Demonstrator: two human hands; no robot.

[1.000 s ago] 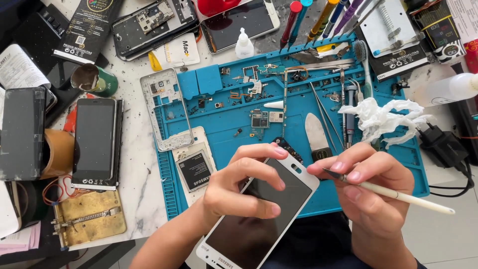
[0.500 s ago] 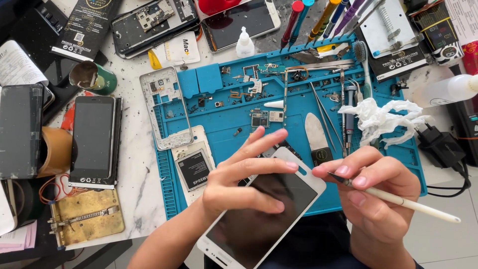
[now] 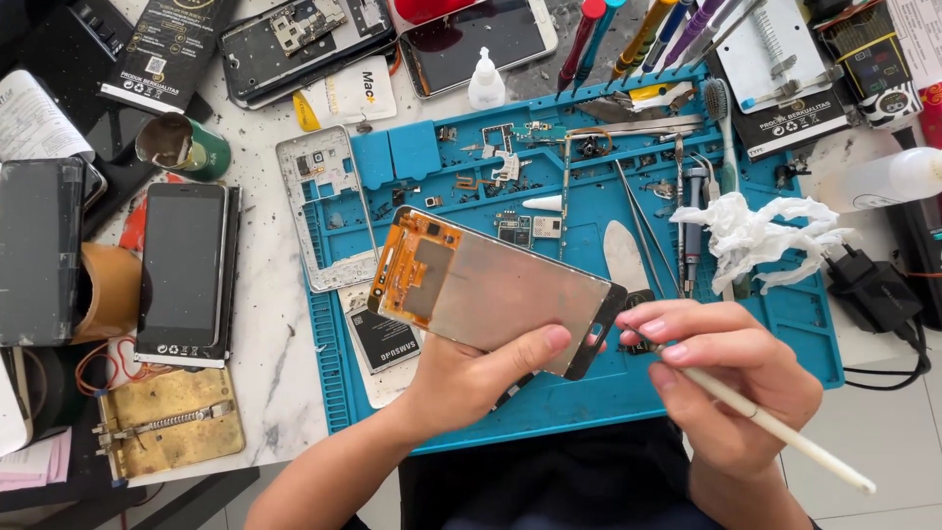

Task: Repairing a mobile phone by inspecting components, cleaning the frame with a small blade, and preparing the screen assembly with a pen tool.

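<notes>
My left hand (image 3: 469, 378) holds a phone screen assembly (image 3: 496, 291) from below, thumb on its near edge. The panel lies back side up, showing a grey metal back and an orange flex area at its left end. My right hand (image 3: 726, 378) grips a thin white stick tool (image 3: 785, 432), its tip close to the panel's right end. Both hands hover over a blue repair mat (image 3: 579, 393).
On the mat lie tweezers (image 3: 648, 231), small parts, a white phone frame (image 3: 324, 206), a battery (image 3: 385, 339) and a crumpled white tissue (image 3: 760, 236). Phones (image 3: 184, 267) lie at the left, a brass clamp plate (image 3: 167, 422) at lower left, screwdrivers (image 3: 648, 34) at the top.
The panel has been flipped over: its dark glass faced up before, its metal and orange back faces up now. It also swung from diagonal to nearly level. My right hand stayed by its right end.
</notes>
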